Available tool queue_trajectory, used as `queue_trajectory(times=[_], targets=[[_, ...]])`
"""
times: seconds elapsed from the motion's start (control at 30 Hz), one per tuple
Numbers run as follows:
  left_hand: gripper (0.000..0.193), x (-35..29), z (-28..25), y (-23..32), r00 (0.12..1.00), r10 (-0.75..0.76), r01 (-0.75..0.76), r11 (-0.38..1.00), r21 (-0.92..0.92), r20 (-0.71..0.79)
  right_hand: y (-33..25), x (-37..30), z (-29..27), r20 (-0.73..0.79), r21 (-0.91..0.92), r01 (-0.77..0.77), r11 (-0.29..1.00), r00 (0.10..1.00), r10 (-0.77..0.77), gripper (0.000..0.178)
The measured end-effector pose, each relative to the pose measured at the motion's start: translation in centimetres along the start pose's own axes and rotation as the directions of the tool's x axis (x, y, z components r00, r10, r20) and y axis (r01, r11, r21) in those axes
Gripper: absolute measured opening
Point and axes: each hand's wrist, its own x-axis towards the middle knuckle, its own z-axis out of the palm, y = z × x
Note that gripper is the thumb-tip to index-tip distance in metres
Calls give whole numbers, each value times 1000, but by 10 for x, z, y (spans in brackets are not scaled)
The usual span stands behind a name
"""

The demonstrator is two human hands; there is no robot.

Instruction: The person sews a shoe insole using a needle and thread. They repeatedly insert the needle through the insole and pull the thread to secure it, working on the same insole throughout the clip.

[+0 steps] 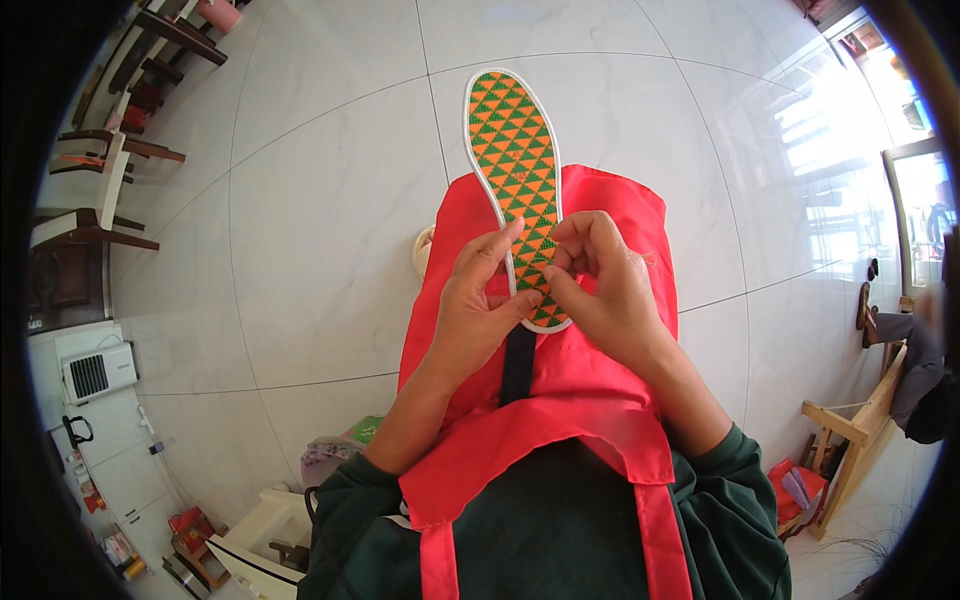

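An insole (510, 140) with a green and orange triangle pattern and a white edge is held lengthwise above my lap, its wide end pointing away from me. My left hand (475, 295) grips its left edge near the narrow end, thumb and a fingertip lying on the patterned face. Over the right edge, my right hand (605, 275) is closed, its thumb and bent fingers brought together at the surface. Whatever it pinches is too small or hidden to make out. Beneath both hands spreads a red apron (620, 220) with a black strap (517, 365).
Pale floor tiles (330, 200) surround my lap. Dark wooden chairs (110, 230) line the far left, above a white appliance (100, 372). A white open box (265, 525) sits near my left side. At the right are a wooden frame (865, 430) and a red bag (795, 490).
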Motion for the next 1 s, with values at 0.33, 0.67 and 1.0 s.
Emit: queue_trajectory(times=[0.33,0.67,1.0], targets=[[69,0,0,2,1000,18,-18,999,30,1,-7,3,1,7,-88,-29,996,1000,29,27],[70,1,0,3,1000,22,-22,997,71,-6,-4,4,2,-24,-65,-35,997,999,33,26],[69,0,8,6,996,54,-32,958,285,-70,-12,7,25,-20,-411,117,904,990,-138,21]])
